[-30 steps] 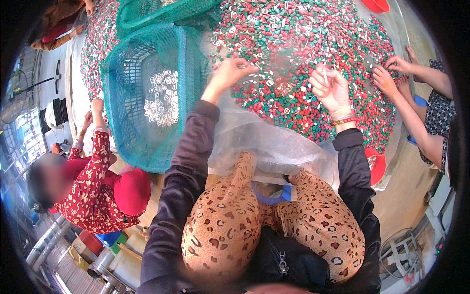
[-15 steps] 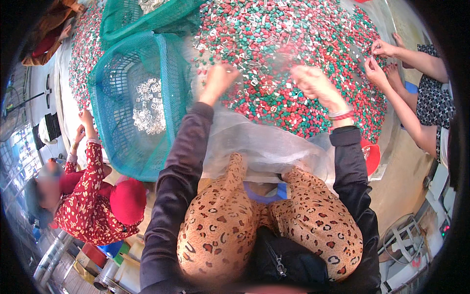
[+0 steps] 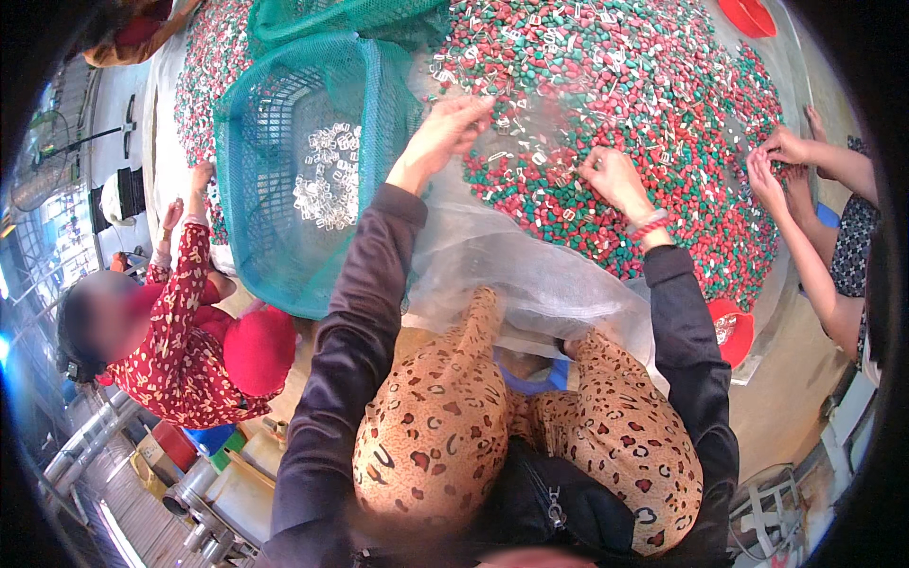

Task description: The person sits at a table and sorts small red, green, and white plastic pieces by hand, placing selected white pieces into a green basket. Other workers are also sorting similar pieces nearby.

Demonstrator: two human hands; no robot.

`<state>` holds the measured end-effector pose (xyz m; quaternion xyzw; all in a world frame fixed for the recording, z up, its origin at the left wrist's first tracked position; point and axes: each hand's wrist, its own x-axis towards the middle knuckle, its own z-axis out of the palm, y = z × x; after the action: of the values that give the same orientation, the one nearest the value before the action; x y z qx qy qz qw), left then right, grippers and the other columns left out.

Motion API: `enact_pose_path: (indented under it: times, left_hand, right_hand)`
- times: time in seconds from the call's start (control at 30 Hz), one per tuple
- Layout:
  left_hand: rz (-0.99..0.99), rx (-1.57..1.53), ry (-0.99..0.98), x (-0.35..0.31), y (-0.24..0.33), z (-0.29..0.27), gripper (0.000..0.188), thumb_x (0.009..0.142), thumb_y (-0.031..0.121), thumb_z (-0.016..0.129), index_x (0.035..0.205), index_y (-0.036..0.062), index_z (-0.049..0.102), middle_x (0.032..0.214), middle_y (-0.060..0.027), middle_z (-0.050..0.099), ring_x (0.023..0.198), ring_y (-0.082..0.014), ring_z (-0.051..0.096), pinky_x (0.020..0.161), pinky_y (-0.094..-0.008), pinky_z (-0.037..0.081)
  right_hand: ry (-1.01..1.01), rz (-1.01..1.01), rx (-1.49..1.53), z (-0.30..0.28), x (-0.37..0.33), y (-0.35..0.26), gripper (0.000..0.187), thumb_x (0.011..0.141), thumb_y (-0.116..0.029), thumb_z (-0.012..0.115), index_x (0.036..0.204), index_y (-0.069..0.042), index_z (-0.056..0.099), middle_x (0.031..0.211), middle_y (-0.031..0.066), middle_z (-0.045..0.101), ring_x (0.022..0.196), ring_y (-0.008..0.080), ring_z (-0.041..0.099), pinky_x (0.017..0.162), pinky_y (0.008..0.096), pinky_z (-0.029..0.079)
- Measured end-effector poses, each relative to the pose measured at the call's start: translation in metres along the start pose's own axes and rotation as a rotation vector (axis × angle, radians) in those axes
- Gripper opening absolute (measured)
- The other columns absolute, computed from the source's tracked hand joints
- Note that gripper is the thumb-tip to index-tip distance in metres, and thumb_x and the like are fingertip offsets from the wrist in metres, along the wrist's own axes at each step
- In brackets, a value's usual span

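A wide spread of small red and green pebble-like pieces, mixed with small white buckle-shaped pieces, covers the surface in front of me. My left hand is over its near left part, close to the basket, thumb and fingers drawn together. Whatever it may pinch is too small to see. My right hand is low over the pieces further right, its fingertips closed together, their contents hidden. A blue basket lined with green netting stands to my left and holds a heap of white buckle-shaped pieces.
Another netted basket stands behind the first. A red bowl is beside my right sleeve, another red container at the far right. One person's hands work at the right edge; a person in a red patterned top sits left.
My right hand has come down to the pieces and nearer the middle. My left hand's fingers point further right. The whole view has shifted, with the basket now further right in it.
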<state>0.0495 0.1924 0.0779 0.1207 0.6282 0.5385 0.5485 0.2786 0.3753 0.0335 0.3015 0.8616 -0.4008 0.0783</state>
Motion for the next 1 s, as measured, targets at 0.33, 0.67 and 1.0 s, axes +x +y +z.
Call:
enact_pose_path:
  times: [0.33, 0.67, 1.0]
  left_hand:
    - [0.409, 1.398, 0.236, 0.011, -0.084, 0.013, 0.034, 0.085, 0.032, 0.065, 0.083, -0.0018, 0.064, 0.078, -0.0234, 0.063, 0.081, -0.0402, 0.063, 0.068, -0.0477, 0.048]
    - [0.303, 1.174, 0.107, 0.013, -0.073, 0.007, 0.03, 0.092, 0.026, 0.055, 0.081, 0.0012, 0.066, 0.079, -0.0221, 0.065, 0.079, -0.0386, 0.064, 0.07, -0.0485, 0.049]
    - [0.248, 1.505, 0.13, 0.004, -0.093, 0.004, 0.021, 0.095, 0.019, 0.043, 0.106, 0.0023, 0.043, 0.073, -0.0229, 0.064, 0.074, -0.0352, 0.066, 0.065, -0.0476, 0.051]
  right_hand:
    - [0.117, 0.11, 0.45, -0.032, -0.013, 0.003, 0.026, 0.086, -0.03, 0.067, 0.083, -0.005, 0.061, 0.068, 0.0014, 0.06, 0.064, 0.0095, 0.055, 0.059, 0.0282, 0.044]
    - [0.031, -0.344, -0.37, 0.035, 0.001, -0.004, 0.011, 0.08, -0.008, 0.054, 0.082, 0.001, 0.06, 0.077, 0.0224, 0.064, 0.077, 0.0378, 0.065, 0.064, 0.048, 0.05]
    - [-0.319, 0.211, 1.316, -0.019, -0.031, -0.003, 0.011, 0.09, -0.017, 0.059, 0.085, -0.007, 0.056, 0.059, -0.0048, 0.04, 0.049, 0.0033, 0.031, 0.04, 0.0189, 0.022]
